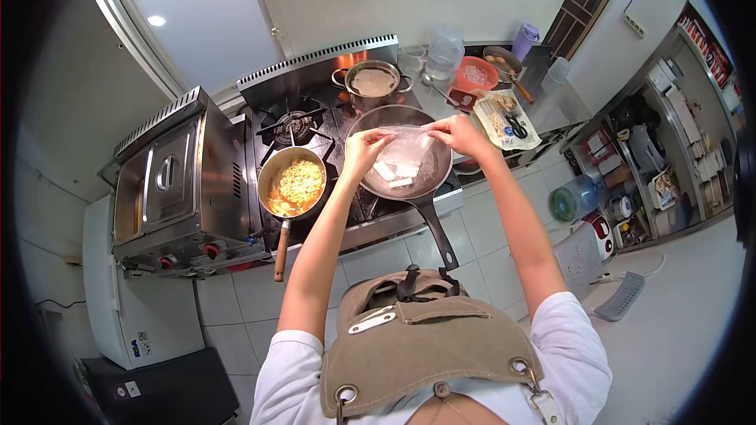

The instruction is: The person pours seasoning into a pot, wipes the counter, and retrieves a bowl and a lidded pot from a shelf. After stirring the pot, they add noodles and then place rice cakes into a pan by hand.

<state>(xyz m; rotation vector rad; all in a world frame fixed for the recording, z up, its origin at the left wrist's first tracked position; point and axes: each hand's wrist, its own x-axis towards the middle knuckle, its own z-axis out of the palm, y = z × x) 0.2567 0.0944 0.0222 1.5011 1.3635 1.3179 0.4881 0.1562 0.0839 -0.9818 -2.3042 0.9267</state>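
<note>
My left hand [365, 149] and my right hand [461, 134] each pinch a top corner of a clear plastic bag [403, 154] and hold it up over a large dark frying pan [435, 175]. White pieces [394, 171] show through the bag, in it or lying in the pan below; I cannot tell which. The pan sits on the stove [303, 130] with its long handle [439, 233] pointing toward me.
A smaller pot of yellow noodles [295, 185] with a wooden handle stands left of the pan. A lidded pot [372, 83] sits behind. A steel steamer box [175, 189] is at left. Bowls, a red bowl [476, 75] and a tray crowd the counter at right.
</note>
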